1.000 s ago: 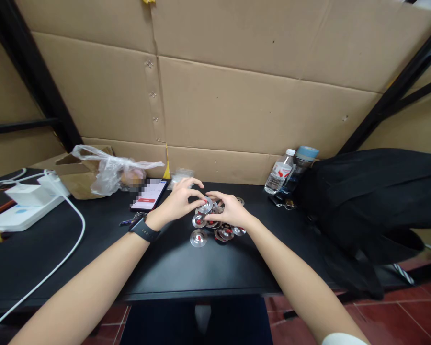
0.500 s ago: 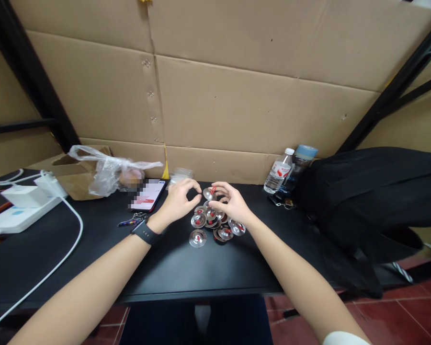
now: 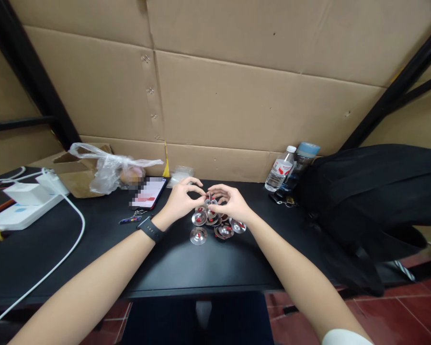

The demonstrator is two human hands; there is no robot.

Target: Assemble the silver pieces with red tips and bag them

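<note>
A small heap of shiny metal discs with red centres (image 3: 215,225) lies on the black table (image 3: 187,263). My left hand (image 3: 182,200), with a black watch on its wrist, and my right hand (image 3: 229,203) meet just above the heap. Both hands pinch one metal disc (image 3: 209,200) between their fingertips, held on edge. One disc (image 3: 198,235) lies alone at the near side of the heap.
A phone (image 3: 149,192) with a lit screen and keys (image 3: 131,219) lie left of the hands. A plastic bag on a paper bag (image 3: 104,168), a white power strip with cable (image 3: 21,203), two bottles (image 3: 290,168) and a black bag (image 3: 373,201) stand around. Cardboard lines the back.
Both hands lifted from the heap with one disc. They turned it on edge and now pinch it together a little above the pile.
</note>
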